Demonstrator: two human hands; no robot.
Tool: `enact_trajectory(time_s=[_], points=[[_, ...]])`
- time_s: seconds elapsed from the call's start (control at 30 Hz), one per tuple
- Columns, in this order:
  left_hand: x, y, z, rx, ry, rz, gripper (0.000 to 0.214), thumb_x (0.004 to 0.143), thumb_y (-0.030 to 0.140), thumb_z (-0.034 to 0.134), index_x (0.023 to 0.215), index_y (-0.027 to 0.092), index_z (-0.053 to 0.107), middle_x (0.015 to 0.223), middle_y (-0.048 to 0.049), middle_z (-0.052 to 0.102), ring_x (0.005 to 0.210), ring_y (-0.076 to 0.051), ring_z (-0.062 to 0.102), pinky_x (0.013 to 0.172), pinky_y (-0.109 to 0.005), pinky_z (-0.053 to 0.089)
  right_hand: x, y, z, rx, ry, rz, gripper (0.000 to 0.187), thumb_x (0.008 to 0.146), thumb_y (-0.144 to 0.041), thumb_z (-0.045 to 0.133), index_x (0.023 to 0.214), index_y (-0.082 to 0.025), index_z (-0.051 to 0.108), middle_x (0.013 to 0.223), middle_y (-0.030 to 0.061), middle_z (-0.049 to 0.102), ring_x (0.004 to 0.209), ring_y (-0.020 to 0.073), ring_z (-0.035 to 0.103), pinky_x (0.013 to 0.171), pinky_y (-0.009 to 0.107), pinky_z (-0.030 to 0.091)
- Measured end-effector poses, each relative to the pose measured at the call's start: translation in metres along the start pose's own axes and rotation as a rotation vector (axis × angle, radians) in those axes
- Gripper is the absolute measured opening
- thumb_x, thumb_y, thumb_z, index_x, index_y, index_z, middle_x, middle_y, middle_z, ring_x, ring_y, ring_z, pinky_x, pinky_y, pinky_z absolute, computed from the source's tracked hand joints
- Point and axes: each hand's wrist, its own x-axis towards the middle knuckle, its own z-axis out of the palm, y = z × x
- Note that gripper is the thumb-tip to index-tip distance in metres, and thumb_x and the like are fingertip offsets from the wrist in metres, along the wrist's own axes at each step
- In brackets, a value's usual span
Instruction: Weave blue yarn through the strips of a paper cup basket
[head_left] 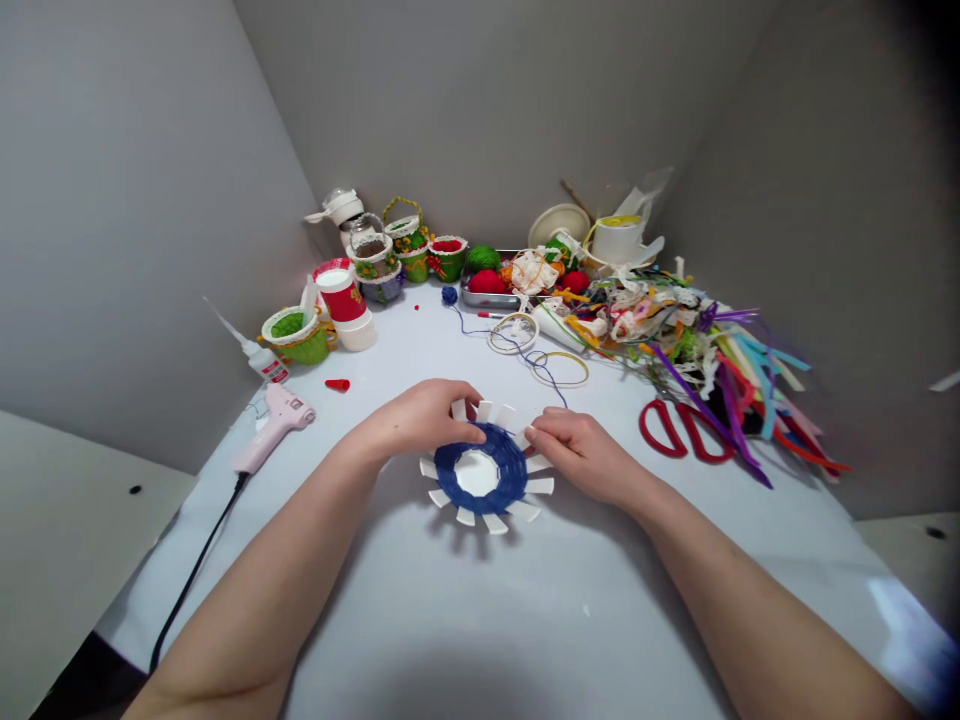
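Weaving seems in hand: left hand [424,415] clamps fingers on cup [477,473], right hand [581,452] pinches yarn [514,466], which next needs a tight pass behind a strip [538,486].

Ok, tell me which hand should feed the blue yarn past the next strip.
Right, probably. The right hand sits where the blue yarn runs in beside the woven cup; the left hand grips its far rim, thumb on the weave.

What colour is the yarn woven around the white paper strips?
The yarn is dark blue, clearest in the head view.
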Motion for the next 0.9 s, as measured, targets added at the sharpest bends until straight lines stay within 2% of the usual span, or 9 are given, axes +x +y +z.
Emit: enact_trajectory(time_s=[0.1,0.23,0.37,0.47,0.63,0.77,0.9], points=[[-0.003,0.008,0.005,0.097,0.024,0.12,0.028,0.07,0.033,0.063,0.095,0.021,0.067,0.088,-0.0017,0.067,0.078,-0.016,0.058,0.067,-0.024,0.04,0.0,-0.005,-0.001,-0.077,-0.04,-0.082,0.036,0.094,-0.025,0.039,0.067,-0.017,0.063,0.061,0.0023,0.055,0.067,0.0153,0.049,0.065,0.028,0.035],[-0.003,0.014,0.013,0.177,0.047,0.179,0.015,0.072,0.03,0.062,0.082,0.02,0.067,0.08,-0.0025,0.067,0.074,-0.017,0.057,0.064,-0.024,0.037,-0.003,-0.011,-0.002,-0.148,-0.075,-0.145,0.036,0.095,-0.024,0.037,0.07,-0.017,0.063,0.06,0.002,0.055,0.066,0.0157,0.047,0.068,0.03,0.034],[-0.001,0.013,0.014,0.147,0.035,0.163,0.015,0.074,0.031,0.06,0.075,0.019,0.068,0.074,-0.002,0.067,0.069,-0.015,0.056,0.062,-0.024,0.035,-0.004,-0.013,-0.003,-0.147,-0.076,-0.145,0.037,0.095,-0.027,0.037,0.07,-0.017,0.063,0.06,0.0021,0.055,0.065,0.0155,0.047,0.068,0.03,0.035],[0.001,0.01,0.013,0.098,0.041,0.147,0.017,0.076,0.033,0.059,0.076,0.019,0.069,0.073,-0.0009,0.067,0.067,-0.014,0.055,0.06,-0.024,0.034,-0.003,-0.011,-0.005,-0.101,-0.054,-0.078,0.039,0.096,-0.033,0.037,0.07,-0.017,0.061,0.064,0.0027,0.057,0.066,0.0151,0.05,0.065,0.028,0.036],[0.004,0.005,0.01,0.078,0.092,0.071,0.019,0.075,0.035,0.058,0.075,0.019,0.069,0.073,-0.0002,0.066,0.067,-0.014,0.054,0.06,-0.024,0.034,-0.003,-0.003,-0.014,-0.031,-0.024,0.032,0.039,0.095,-0.04,0.036,0.084,-0.017,0.065,0.078,0.0045,0.064,0.071,0.0157,0.054,0.064,0.027,0.038],[0.006,0.003,0.009,0.079,0.142,0.001,0.019,0.073,0.034,0.058,0.072,0.019,0.068,0.071,-0.0006,0.065,0.066,-0.014,0.053,0.059,-0.024,0.034,-0.006,-0.001,-0.02,-0.021,0.042,0.072,0.038,0.092,-0.043,0.041,0.078,-0.017,0.064,0.07,0.0018,0.061,0.065,0.0142,0.052,0.06,0.025,0.038],[0.008,0.002,0.011,0.055,0.15,-0.031,0.018,0.072,0.034,0.059,0.069,0.018,0.067,0.067,0.0,0.063,0.062,-0.013,0.051,0.058,-0.025,0.034,-0.008,-0.005,-0.022,-0.015,0.129,0.048,0.029,0.089,-0.038,0.049,0.075,-0.017,0.063,0.069,0.0017,0.062,0.064,0.0132,0.052,0.058,0.024,0.038]])
